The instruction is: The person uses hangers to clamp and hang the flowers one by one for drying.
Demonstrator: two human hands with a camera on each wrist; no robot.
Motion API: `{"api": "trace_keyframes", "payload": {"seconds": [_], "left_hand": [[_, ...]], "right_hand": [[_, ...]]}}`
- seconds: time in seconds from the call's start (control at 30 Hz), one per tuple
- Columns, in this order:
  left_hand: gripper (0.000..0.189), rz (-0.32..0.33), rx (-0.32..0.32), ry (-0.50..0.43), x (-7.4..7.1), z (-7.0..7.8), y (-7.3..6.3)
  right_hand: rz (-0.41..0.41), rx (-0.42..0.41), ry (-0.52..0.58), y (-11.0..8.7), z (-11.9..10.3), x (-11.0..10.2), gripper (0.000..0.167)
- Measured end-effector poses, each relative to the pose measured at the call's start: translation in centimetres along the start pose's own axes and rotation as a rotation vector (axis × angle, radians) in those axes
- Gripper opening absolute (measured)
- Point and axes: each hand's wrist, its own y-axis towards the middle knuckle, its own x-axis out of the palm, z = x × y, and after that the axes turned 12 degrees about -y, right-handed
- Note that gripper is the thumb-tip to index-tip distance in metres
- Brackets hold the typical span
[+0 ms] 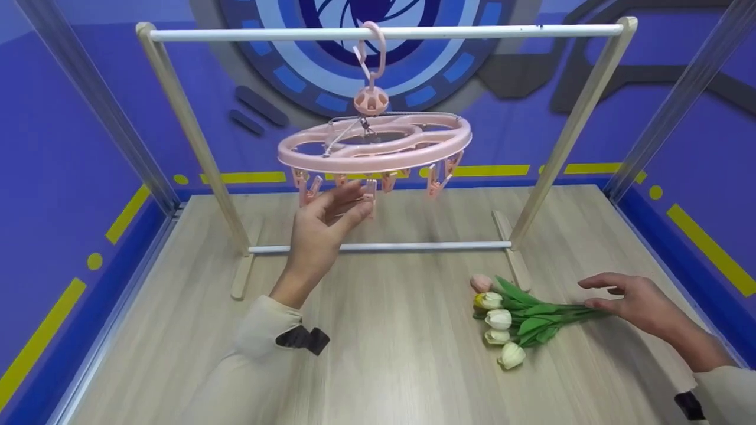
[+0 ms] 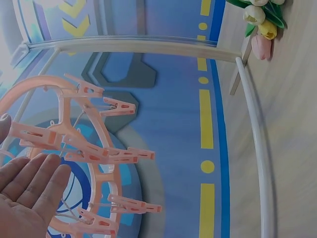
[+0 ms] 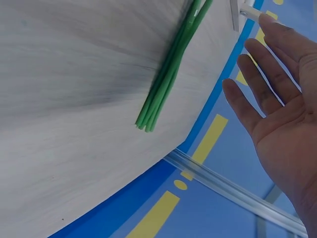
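Observation:
A round pink clip hanger (image 1: 375,154) hangs by its hook from a white rod, with several pink clips dangling below its ring. My left hand (image 1: 322,221) is raised to the near side of the ring, its thumb and fingers on either side of one clip (image 1: 370,192). In the left wrist view, the fingers (image 2: 37,186) are straight under that clip. Artificial tulips (image 1: 520,321) with white, yellow and pink heads lie in a bunch on the table. Over the stem ends (image 3: 158,96) hovers my right hand (image 1: 641,304), fingers apart and holding nothing.
A wooden frame with a white top rod (image 1: 266,35) and a lower white rod (image 1: 401,246) stands on the wood-grain table (image 1: 378,354). Its right foot (image 1: 512,254) is close to the tulip heads. Blue printed walls (image 1: 71,177) surround the table at the back and sides.

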Motion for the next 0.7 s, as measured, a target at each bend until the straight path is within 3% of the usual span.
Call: {"api": "trace_keyframes", "payload": {"seconds": [0.43,0.7], "left_hand": [[0.035,0.021,0.067,0.015,0.0,0.5,0.2],[0.035,0.009,0.100,-0.003,0.1,0.6,0.3]], "right_hand": [[-0.133,0.052,0.044,-0.1,0.1,1.5,0.024],[-0.088,-0.038,0.097,-0.6,0.6,2.8,0.021]]}}
